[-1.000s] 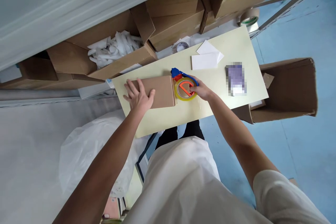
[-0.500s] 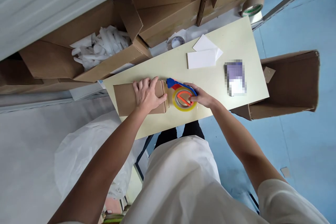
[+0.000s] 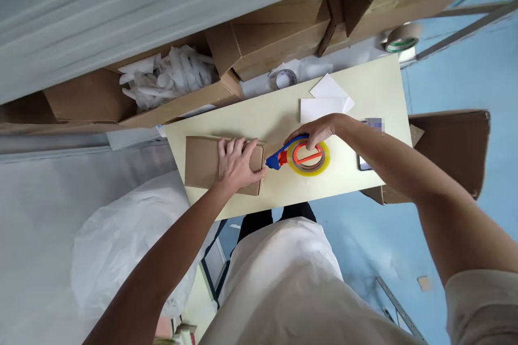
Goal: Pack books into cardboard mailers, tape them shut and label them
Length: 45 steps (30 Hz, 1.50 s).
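I observe the left hand (image 3: pixel 238 167) laid on a brown carton (image 3: pixel 202 161), fingers extended, thumb at its right end; the carton lies on a cream table (image 3: pixel 346 170). The right hand (image 3: pixel 318 132) grasps a tape dispenser (image 3: pixel 296 155), its blue head at that end; whether they touch, I cannot tell.

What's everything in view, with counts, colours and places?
Table: one, cream, centre
Small carton: one, brown, table's left
Tape dispenser: one, blue, orange, yellow, beside small carton
Papers: at least two, white, table's far side
Device: one, dark edged, table's right
Loose tape rolls: two, whitish, brown, behind table
Large cartons: several, brown, behind and beside table
Wrapping: one heap, white, in upper left carton
Bag: one, whitish, lower left
Left hand: one, bare, on small carton
Right hand: one, bare, holding tape dispenser
Shirt: one, white, lower centre
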Motion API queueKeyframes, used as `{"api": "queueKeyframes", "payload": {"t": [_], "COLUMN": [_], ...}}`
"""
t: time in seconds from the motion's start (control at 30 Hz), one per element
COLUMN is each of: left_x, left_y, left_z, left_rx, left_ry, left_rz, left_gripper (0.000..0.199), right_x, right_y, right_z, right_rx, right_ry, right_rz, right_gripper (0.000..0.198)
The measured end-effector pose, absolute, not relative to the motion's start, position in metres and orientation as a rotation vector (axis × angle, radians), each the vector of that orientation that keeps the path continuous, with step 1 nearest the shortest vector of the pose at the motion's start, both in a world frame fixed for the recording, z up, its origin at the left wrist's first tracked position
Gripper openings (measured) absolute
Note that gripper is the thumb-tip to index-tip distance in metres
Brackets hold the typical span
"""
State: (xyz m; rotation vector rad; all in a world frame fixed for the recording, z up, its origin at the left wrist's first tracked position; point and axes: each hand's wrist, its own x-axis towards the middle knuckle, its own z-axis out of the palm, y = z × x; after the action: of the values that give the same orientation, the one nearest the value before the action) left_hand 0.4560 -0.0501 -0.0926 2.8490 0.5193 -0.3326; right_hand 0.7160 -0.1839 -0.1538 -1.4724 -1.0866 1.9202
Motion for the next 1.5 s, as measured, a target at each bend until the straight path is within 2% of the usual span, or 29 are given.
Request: {"api": "queueKeyframes", "payload": {"t": [0.2,0.27,0.4,0.5,0.77,0.93,1.1,1.2,1.3,1.5], "left_x": [0.455,0.456,0.458,0.461,0.429,0.376,0.364,0.366,0.36,0.334], "left_y": [-0.048,-0.047,-0.05,-0.057,-0.042,-0.023,-0.033,-0.04,-0.04,-0.034], "left_z": [-0.095,-0.095,-0.095,-0.095,-0.076,-0.074,-0.086,-0.088,-0.09,-0.104], "left_rx": [2.81,2.803,2.769,2.755,2.74,2.689,2.595,2.568,2.52,2.289], "left_ry": [0.52,0.54,0.59,0.689,0.818,1.032,1.072,1.084,1.071,1.113], "left_rz": [-0.347,-0.357,-0.358,-0.309,-0.115,-0.305,-0.227,-0.178,-0.125,0.039], "left_gripper": [0.074,0.073,0.074,0.076,0.071,0.083,0.084,0.084,0.088,0.104], "right_x": [0.696,0.681,0.678,0.694,0.687,0.654,0.644,0.664,0.697,0.733], "right_y": [-0.15,-0.148,-0.168,-0.199,-0.275,-0.294,-0.267,-0.213,-0.151,-0.083], "right_z": [-0.182,-0.185,-0.163,-0.126,-0.003,0.086,0.16,0.172,0.163,0.14], "right_rx": [-1.524,-1.506,-1.299,-1.298,-1.565,-1.769,-1.957,-2.039,-2.135,-2.33], "right_ry": [-1.161,-1.141,-1.202,-1.241,-1.045,-1.216,-1.353,-1.277,-1.259,-1.262], "right_rz": [1.875,1.98,2.27,2.226,1.6,1.15,0.464,0.087,-0.132,-0.17], "right_gripper": [0.048,0.044,0.05,0.056,0.048,0.056,0.056,0.062,0.057,0.051]}}
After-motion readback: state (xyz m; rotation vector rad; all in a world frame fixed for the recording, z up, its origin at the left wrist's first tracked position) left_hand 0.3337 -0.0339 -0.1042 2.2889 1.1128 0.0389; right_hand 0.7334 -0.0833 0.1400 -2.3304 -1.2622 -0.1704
